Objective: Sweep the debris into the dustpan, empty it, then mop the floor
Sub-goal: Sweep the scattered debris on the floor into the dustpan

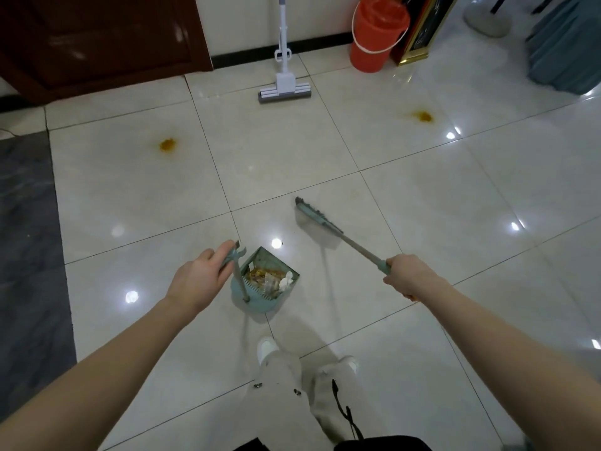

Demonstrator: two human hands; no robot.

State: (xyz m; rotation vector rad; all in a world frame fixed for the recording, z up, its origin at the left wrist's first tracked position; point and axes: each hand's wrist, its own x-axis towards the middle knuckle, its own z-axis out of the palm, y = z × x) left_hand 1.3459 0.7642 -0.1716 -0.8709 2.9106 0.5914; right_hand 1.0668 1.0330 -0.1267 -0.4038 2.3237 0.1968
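Observation:
My left hand [198,281] grips the top of the long handle of a teal dustpan [265,299], which holds yellow and white debris [268,278] and hangs just above the tiled floor in front of my feet. The handle of a teal broom [320,222] is in the grip of my right hand [408,275], its head lifted and angled up to the left. A white sponge mop [284,89] leans against the far wall. An orange bucket [375,34] with a red liner stands to its right.
Two orange-brown stains mark the tiles, one at the left [167,144] and one at the right [422,116]. A dark wooden door [97,40] is at the far left, a grey floor strip [29,239] along the left, and a teal cloth-covered object [566,50] at the far right.

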